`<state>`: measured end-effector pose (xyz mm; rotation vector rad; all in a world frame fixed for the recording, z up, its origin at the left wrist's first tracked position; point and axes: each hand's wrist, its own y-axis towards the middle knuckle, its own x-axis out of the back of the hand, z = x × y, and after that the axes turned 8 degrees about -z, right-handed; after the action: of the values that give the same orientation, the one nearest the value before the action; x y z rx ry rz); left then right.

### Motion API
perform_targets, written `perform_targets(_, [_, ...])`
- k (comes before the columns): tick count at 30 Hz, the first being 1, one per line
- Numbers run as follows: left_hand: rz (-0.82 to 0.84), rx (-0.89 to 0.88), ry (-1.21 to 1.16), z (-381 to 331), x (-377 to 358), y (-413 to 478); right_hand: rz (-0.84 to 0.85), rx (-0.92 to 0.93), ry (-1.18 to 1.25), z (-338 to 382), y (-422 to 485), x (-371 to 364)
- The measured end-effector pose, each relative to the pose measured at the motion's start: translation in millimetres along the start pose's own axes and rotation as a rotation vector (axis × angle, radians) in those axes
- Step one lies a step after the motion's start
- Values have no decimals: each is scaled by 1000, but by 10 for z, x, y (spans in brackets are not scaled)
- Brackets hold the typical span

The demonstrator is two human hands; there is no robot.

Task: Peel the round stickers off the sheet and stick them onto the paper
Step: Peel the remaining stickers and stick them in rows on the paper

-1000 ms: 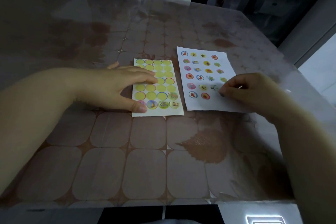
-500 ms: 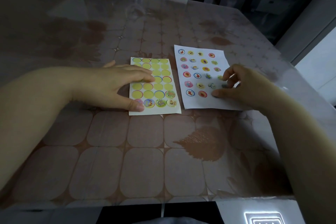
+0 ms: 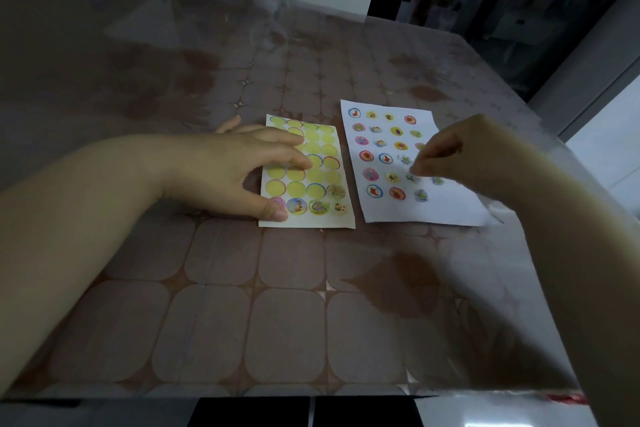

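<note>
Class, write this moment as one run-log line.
left hand: pressing sticker sheet | right hand: over paper, grip unclear | stickers: few left on sheet

On table point(image 3: 242, 288): sheet point(image 3: 311, 222) left, paper point(image 3: 433, 211) just right of it. My left hand point(image 3: 225, 170) rests on sheet; right hand point(image 3: 460, 156) over paper.

Left hand point(image 3: 239, 166) resting on sticker sheet point(image 3: 330, 149), blurred right hand point(image 3: 460, 156) over stickered paper point(image 3: 450, 211)

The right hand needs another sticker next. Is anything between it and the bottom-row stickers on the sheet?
Nothing visible lies between the right hand and the bottom-row stickers on the sheet. Only the left hand covers part of the leftmost one with its thumb.
</note>
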<state>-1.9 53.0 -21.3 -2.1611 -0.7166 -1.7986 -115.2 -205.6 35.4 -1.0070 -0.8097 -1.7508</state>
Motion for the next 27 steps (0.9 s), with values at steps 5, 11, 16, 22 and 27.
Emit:
perform_targets(5, [32,9,15,-92,47,-17,93,312,32,351,-87,-256])
perform_targets(11, [67,32,30,-156,93,-37,75,320,116,327,-90,-473])
perform_targets(16, [126,82,4,-232,106,-24,65,299,192,293,-137,-516])
perform_targets(22, [26,78,-42,-305,30,19,110,249,209,302,-161,-499])
perform_targets(27, [37,36,-14,-352,-28,36,77,227,231,274,-174,-515])
